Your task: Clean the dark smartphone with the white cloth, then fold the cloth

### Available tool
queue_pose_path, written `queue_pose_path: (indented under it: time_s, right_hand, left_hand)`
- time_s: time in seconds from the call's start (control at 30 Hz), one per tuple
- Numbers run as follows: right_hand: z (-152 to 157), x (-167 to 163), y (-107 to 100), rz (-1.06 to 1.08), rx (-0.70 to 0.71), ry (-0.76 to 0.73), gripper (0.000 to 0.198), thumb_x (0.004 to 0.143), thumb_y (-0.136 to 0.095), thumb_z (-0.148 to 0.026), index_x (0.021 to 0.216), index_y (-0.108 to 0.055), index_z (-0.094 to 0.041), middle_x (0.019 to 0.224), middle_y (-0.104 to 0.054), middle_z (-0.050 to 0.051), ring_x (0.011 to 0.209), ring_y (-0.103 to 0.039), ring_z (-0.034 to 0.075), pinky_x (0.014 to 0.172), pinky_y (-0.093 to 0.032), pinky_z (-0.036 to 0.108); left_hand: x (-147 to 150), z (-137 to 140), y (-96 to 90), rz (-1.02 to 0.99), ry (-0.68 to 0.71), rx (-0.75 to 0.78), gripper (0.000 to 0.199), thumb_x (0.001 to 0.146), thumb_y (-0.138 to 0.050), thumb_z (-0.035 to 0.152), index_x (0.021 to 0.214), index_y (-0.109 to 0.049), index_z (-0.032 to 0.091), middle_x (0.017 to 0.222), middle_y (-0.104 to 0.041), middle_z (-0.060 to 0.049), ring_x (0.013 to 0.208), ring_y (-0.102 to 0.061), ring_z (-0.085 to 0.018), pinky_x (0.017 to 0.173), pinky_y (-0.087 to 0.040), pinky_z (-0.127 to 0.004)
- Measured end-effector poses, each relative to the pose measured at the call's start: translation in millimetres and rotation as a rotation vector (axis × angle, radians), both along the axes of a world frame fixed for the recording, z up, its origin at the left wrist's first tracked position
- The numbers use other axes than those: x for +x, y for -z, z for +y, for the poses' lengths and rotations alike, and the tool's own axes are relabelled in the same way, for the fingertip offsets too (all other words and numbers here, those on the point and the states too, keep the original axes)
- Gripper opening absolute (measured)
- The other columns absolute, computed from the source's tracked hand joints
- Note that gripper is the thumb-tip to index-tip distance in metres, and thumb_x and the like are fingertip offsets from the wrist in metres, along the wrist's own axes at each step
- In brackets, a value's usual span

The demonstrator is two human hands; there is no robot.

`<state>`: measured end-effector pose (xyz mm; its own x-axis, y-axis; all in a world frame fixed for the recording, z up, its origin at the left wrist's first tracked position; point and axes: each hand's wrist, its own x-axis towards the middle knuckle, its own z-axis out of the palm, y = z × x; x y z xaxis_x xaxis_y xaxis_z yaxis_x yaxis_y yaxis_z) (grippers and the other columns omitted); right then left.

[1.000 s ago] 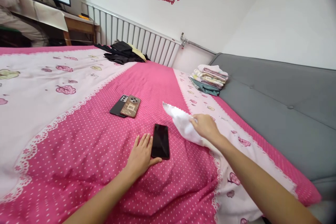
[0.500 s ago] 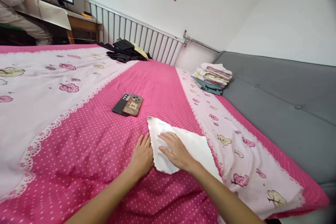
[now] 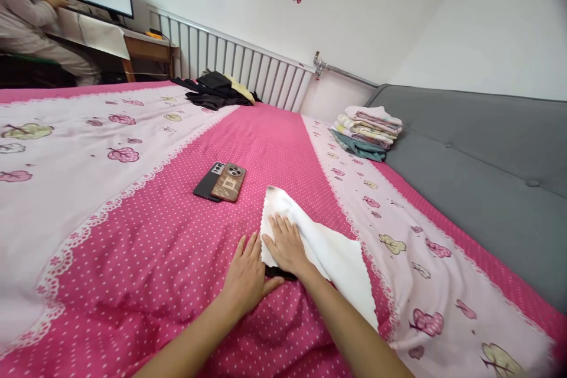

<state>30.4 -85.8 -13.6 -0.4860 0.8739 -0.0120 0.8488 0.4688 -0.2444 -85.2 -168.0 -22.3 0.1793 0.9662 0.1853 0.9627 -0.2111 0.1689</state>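
Note:
A white cloth (image 3: pixel 341 248) with a scalloped edge lies on the pink dotted bedspread (image 3: pixel 177 260), folded and rumpled. My right hand (image 3: pixel 286 243) rests flat on its left part, fingers stretched out. Just under the cloth's near edge shows a strip of a dark, flat object (image 3: pixel 280 274); the rest of it is covered, so its kind cannot be made out. My left hand (image 3: pixel 247 276) lies on the bedspread at the cloth's left edge, fingers extended, its thumb by the dark object.
Two phones, a black one (image 3: pixel 204 184) and a brown-backed one (image 3: pixel 229 183), overlap beyond my hands. Folded clothes (image 3: pixel 367 130) are stacked by the grey headboard (image 3: pixel 478 159). Dark clothes (image 3: pixel 217 90) lie at the far edge. A person (image 3: pixel 26 23) sits at a desk, far left.
My right hand has flattened onto the cloth, and the cloth's near edge has shifted back, exposing the dark object. My left thumb has spread toward it. The view has shifted slightly.

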Motion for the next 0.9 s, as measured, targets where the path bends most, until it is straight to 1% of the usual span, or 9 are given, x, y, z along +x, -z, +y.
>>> queue_pose_path:
  time_s: [0.07, 0.17, 0.23, 0.4, 0.53, 0.67, 0.77, 0.83, 0.9]
  right_hand:
    - [11.6, -5.3, 3.0, -0.005, -0.001, 0.038, 0.065, 0.091, -0.019, -0.053, 0.145, -0.018, -0.016, 0.151, -0.013, 0.006, 0.138, -0.008, 0.024, 0.110, -0.006, 0.044]
    - [28.2, -12.2, 7.0, -0.013, 0.000, 0.075, 0.066, 0.091, -0.019, -0.053, 0.145, -0.018, -0.014, 0.151, -0.013, 0.008, 0.138, -0.008, 0.025, 0.110, -0.006, 0.044]
    - [39.2, -16.6, 9.2, -0.013, 0.000, 0.097, 0.067, 0.091, -0.020, -0.053, 0.145, -0.017, -0.013, 0.151, -0.013, 0.009, 0.138, -0.007, 0.026, 0.109, -0.005, 0.043]
    - [63.2, -26.3, 14.0, -0.021, 0.013, 0.163, 0.068, 0.091, -0.023, -0.051, 0.145, -0.015, -0.011, 0.151, -0.010, 0.011, 0.138, -0.004, 0.025, 0.110, -0.004, 0.042]
    - [72.5, -29.9, 14.8, -0.006, 0.033, 0.184, 0.066, 0.091, -0.024, -0.050, 0.145, -0.015, -0.014, 0.151, -0.010, 0.010, 0.138, -0.005, 0.025, 0.109, -0.007, 0.042]
    - [67.7, -29.5, 13.4, -0.001, 0.028, 0.176, 0.067, 0.091, -0.027, -0.050, 0.145, -0.014, -0.013, 0.151, -0.008, 0.012, 0.138, -0.005, 0.026, 0.109, -0.006, 0.044]
    - [53.4, -26.7, 12.8, 0.003, -0.002, 0.163, 0.066, 0.090, -0.029, -0.050, 0.145, -0.016, -0.014, 0.151, -0.009, 0.013, 0.138, -0.006, 0.027, 0.109, -0.006, 0.045]
    - [39.8, -23.8, 11.6, 0.027, -0.001, 0.141, 0.066, 0.090, -0.029, -0.050, 0.144, -0.018, -0.014, 0.151, -0.012, 0.013, 0.138, -0.007, 0.027, 0.109, -0.009, 0.044]
    - [24.6, -20.7, 9.1, 0.042, 0.015, 0.127, 0.064, 0.090, -0.029, -0.048, 0.144, -0.021, -0.014, 0.150, -0.015, 0.012, 0.138, -0.010, 0.028, 0.109, -0.010, 0.045]
  left_hand:
    - [0.4, -0.7, -1.9, 0.008, 0.007, -0.012, 0.068, 0.078, -0.044, 0.062, 0.117, -0.058, 0.009, 0.135, -0.045, -0.018, 0.131, -0.031, -0.032, 0.110, -0.017, -0.047]
    - [0.7, -1.3, -2.3, 0.005, 0.003, -0.034, 0.076, 0.078, -0.042, 0.065, 0.124, -0.051, 0.005, 0.134, -0.046, -0.020, 0.132, -0.030, -0.032, 0.110, -0.016, -0.047]
    - [0.9, -1.0, 0.6, -0.007, -0.007, -0.044, 0.080, 0.078, -0.040, 0.066, 0.128, -0.047, 0.004, 0.135, -0.045, -0.020, 0.132, -0.030, -0.033, 0.110, -0.017, -0.048]
    - [0.4, 0.9, 12.8, -0.042, -0.018, -0.011, 0.083, 0.077, -0.039, 0.068, 0.135, -0.038, 0.009, 0.141, -0.035, -0.018, 0.132, -0.028, -0.033, 0.109, -0.019, -0.050]
    - [-1.0, 1.0, 12.2, -0.056, -0.011, -0.037, 0.086, 0.077, -0.037, 0.070, 0.137, -0.035, 0.008, 0.142, -0.033, -0.018, 0.133, -0.026, -0.034, 0.109, -0.021, -0.052]
    - [-2.3, 0.0, 1.2, -0.053, -0.013, -0.121, 0.089, 0.076, -0.036, 0.071, 0.137, -0.033, 0.007, 0.143, -0.030, -0.018, 0.134, -0.024, -0.033, 0.110, -0.019, -0.050]
    - [-2.8, -0.3, -3.7, -0.039, -0.015, -0.166, 0.091, 0.076, -0.037, 0.071, 0.137, -0.034, 0.005, 0.143, -0.029, -0.018, 0.134, -0.024, -0.033, 0.111, -0.018, -0.049]
    - [-3.1, 0.1, -3.6, -0.029, -0.019, -0.150, 0.089, 0.075, -0.039, 0.071, 0.135, -0.038, 0.005, 0.142, -0.034, -0.018, 0.133, -0.025, -0.033, 0.110, -0.019, -0.049]
    - [-3.3, 0.8, -2.4, -0.015, -0.019, -0.106, 0.086, 0.076, -0.041, 0.069, 0.133, -0.041, 0.006, 0.140, -0.037, -0.019, 0.133, -0.026, -0.033, 0.110, -0.019, -0.049]
